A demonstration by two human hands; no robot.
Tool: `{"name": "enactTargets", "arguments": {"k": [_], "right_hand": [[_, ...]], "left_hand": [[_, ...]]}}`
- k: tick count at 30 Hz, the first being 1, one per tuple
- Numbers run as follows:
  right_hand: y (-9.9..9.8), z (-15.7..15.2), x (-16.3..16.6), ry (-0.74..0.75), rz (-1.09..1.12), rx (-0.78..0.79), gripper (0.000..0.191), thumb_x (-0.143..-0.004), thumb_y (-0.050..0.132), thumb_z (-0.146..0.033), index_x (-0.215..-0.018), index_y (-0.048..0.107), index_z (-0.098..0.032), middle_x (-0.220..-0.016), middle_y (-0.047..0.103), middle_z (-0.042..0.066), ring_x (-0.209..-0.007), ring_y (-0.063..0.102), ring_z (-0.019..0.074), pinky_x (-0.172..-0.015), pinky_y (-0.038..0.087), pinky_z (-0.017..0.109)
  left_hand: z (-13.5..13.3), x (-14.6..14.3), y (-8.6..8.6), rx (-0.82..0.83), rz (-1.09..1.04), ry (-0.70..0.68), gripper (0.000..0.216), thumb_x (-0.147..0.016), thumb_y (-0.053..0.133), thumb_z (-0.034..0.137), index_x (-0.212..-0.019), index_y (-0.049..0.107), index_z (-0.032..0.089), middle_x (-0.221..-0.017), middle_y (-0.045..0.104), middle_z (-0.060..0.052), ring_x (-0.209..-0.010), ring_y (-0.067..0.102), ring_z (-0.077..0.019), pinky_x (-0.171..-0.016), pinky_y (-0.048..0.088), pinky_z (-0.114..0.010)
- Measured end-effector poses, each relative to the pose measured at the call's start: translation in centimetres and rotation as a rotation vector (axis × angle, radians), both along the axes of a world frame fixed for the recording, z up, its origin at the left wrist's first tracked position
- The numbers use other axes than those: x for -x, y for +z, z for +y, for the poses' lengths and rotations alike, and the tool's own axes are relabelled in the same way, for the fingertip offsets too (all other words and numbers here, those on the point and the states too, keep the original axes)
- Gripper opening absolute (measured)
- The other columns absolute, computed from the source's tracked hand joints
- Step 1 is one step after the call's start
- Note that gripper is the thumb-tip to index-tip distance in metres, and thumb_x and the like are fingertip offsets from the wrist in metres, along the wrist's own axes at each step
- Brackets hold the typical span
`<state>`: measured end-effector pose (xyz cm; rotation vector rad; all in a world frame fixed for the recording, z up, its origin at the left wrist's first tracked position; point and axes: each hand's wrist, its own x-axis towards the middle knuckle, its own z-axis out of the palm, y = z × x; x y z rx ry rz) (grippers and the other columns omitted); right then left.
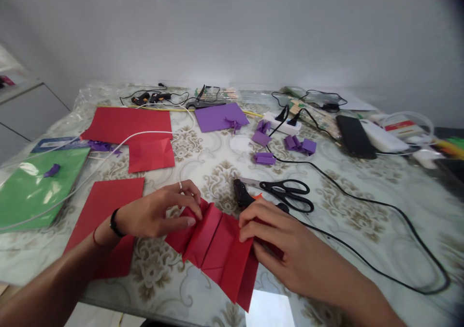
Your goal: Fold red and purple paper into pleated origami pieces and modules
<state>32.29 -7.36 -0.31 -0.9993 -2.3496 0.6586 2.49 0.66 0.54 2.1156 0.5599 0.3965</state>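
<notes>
A creased piece of red paper [213, 240], folded in several pleats, is held between my two hands above the front of the table. My left hand [163, 211] pinches its left end between thumb and fingers. At its right end, my right hand [275, 240] grips the edge, fingers on top and the thumb side partly hidden. Just beyond my right hand lie black-handled scissors [286, 189] and a black glue gun [242, 194], the gun partly covered by the hand. A flat red sheet [108, 211] lies under and beside my left forearm.
Farther back lie more red paper [134, 124], a purple sheet [217, 117] and folded purple pieces [264, 158]. Green packs [43, 186] are at left. A white power strip [281, 123], a black phone [355, 136] and a looping black cord [362, 196] occupy the right.
</notes>
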Motion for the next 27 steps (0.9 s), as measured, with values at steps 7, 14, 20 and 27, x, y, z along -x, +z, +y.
{"name": "enactTargets", "arguments": {"k": [7, 14, 20, 27], "right_hand": [[0.1, -0.2, 0.3, -0.001, 0.0, 0.02, 0.024, -0.095, 0.052, -0.009, -0.1, 0.072, -0.021, -0.106, 0.069, 0.008, -0.102, 0.063, 0.0226, -0.099, 0.052, 0.044], [0.0, -0.2, 0.3, 0.002, -0.004, 0.021, 0.022, -0.096, 0.053, -0.01, -0.101, 0.072, -0.02, -0.106, 0.07, 0.008, -0.102, 0.063, 0.0225, -0.096, 0.054, 0.042], [-0.2, 0.0, 0.3, 0.007, 0.007, 0.018, 0.025, -0.095, 0.053, -0.007, -0.102, 0.073, -0.02, -0.108, 0.069, 0.008, -0.104, 0.064, 0.022, -0.1, 0.053, 0.043], [0.1, -1.0, 0.5, 0.037, -0.132, 0.101, 0.036, -0.084, 0.084, -0.048, -0.112, 0.076, -0.026, -0.129, 0.07, 0.009, -0.13, 0.058, 0.0316, -0.116, 0.044, 0.055]], "left_hand": [[-0.3, -0.2, -0.4, -0.011, 0.034, -0.028, 0.02, -0.094, 0.07, 0.016, -0.112, 0.076, 0.022, -0.116, 0.061, -0.009, -0.104, 0.064, -0.0203, -0.095, 0.053, -0.034], [-0.3, -0.3, -0.4, -0.007, 0.021, -0.009, 0.018, -0.095, 0.066, 0.01, -0.108, 0.074, 0.02, -0.113, 0.062, -0.008, -0.106, 0.063, -0.0201, -0.098, 0.051, -0.035], [-0.3, 0.0, -0.5, -0.047, 0.04, 0.02, 0.019, -0.095, 0.068, 0.016, -0.112, 0.071, 0.021, -0.121, 0.059, -0.01, -0.114, 0.061, -0.0232, -0.105, 0.05, -0.039], [0.0, 0.7, -1.7, -0.092, 0.138, 0.048, 0.036, -0.094, 0.07, 0.023, -0.13, 0.063, 0.024, -0.14, 0.048, -0.012, -0.127, 0.057, -0.027, -0.113, 0.048, -0.043]]}}
